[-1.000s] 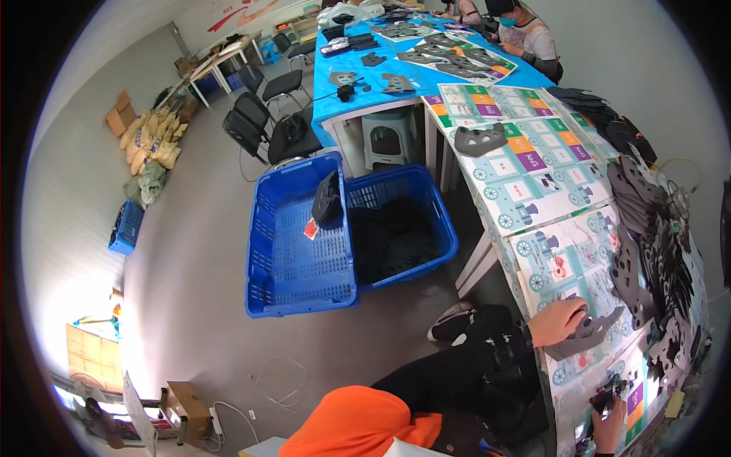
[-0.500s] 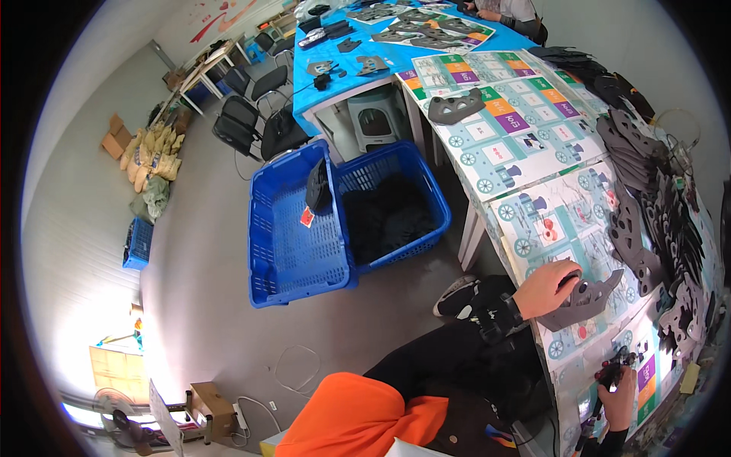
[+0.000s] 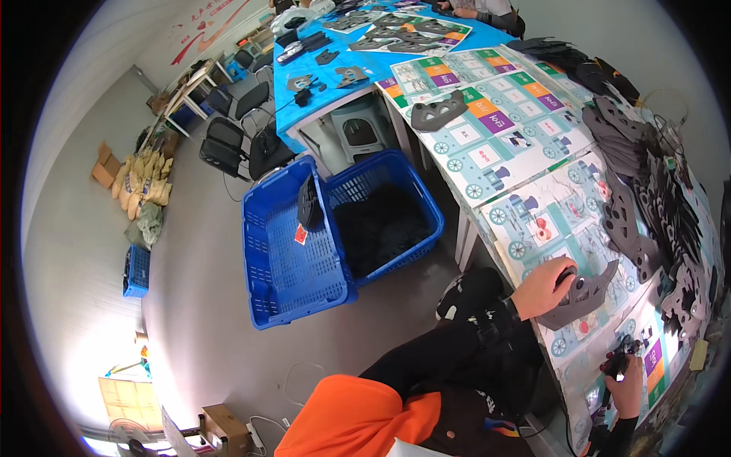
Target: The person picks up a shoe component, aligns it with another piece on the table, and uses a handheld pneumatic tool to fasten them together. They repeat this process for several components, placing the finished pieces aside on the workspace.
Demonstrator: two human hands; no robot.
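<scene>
My left hand [image 3: 542, 289] has its fingers curled over one end of a dark grey curved plate with holes [image 3: 590, 298], which lies on the printed table cover by the near edge. Closer to me, my right hand [image 3: 627, 390] is closed around a small black object with red bits [image 3: 620, 358]; its exact kind I cannot make out. Beyond the held plate, several similar grey plates [image 3: 620, 217] lie along the right. A long heap of dark pieces [image 3: 670, 206] runs beside them.
A single grey plate [image 3: 439, 112] lies farther up the table. To the left on the floor, an empty blue crate [image 3: 293, 305] leans against a blue basket [image 3: 430, 217] of black pieces. Behind are a blue-covered table [image 3: 304, 122], black chairs [image 3: 222, 145] and another person's hand [image 3: 463, 12].
The whole view has shifted slightly, with the far tables sliding left. Both hands keep nearly the same places, the left on the plate and the right around the small black object.
</scene>
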